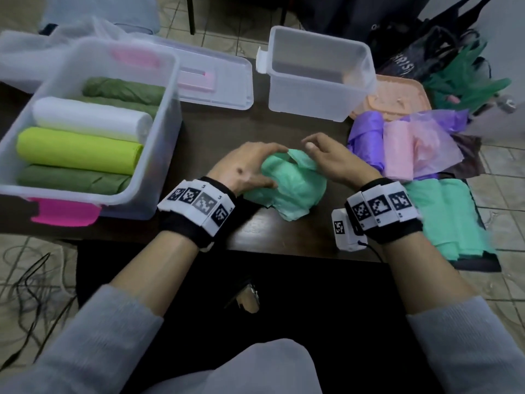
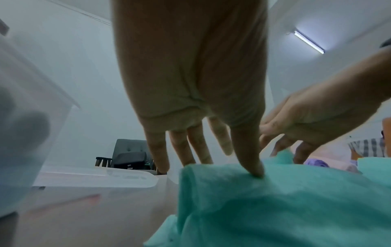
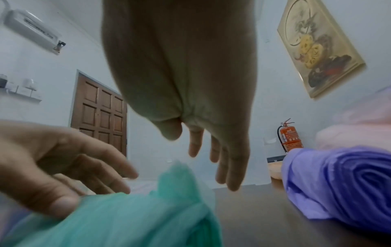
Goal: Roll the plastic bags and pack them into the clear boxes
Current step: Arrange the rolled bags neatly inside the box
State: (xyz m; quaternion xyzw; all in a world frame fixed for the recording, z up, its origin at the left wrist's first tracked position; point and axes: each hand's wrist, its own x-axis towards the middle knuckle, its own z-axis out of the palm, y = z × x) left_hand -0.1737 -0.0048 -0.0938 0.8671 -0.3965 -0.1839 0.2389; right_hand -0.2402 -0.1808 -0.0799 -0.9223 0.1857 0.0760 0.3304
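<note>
Near the lower centre of the head view, a mint-green plastic bag (image 1: 287,189) lies partly rolled on the dark counter (image 1: 284,237). Left hand (image 1: 244,169) rests on its left side, fingers extended, thumb pressing the film; right hand (image 1: 332,157) sits at its upper right edge, fingers loosely extended, none visibly gripping. At lower right, a flat stack of mint-green bags (image 1: 449,220). At centre right, a purple roll (image 1: 366,137) beside a pink roll (image 1: 397,149). At left, a clear box (image 1: 167,137) holds dark-green, lime and white rolls. At upper centre, a second clear box (image 1: 315,89) stands beyond the hands, a clear lid (image 1: 218,81) to its left.
</note>
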